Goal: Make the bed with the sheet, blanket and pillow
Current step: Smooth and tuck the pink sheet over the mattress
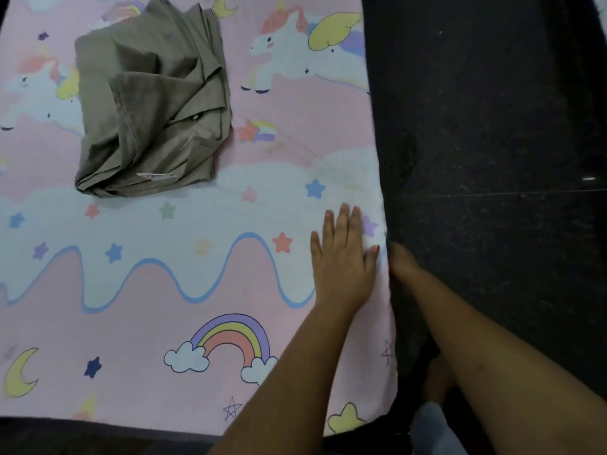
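Note:
A pink sheet (197,224) printed with unicorns, stars and a rainbow lies spread over the bed. A loosely folded grey-brown blanket (151,103) sits on it at the upper left. My left hand (343,254) lies flat on the sheet near the bed's right edge, fingers straight and pressing down. My right hand (402,262) reaches down along the bed's right side, just past the sheet's edge; its fingers are hidden behind that edge. No pillow is in view.
A dark speckled floor (492,142) runs along the bed's right side. My foot (438,379) stands on it close to the bed. The bed's near edge (98,425) crosses the bottom of the view.

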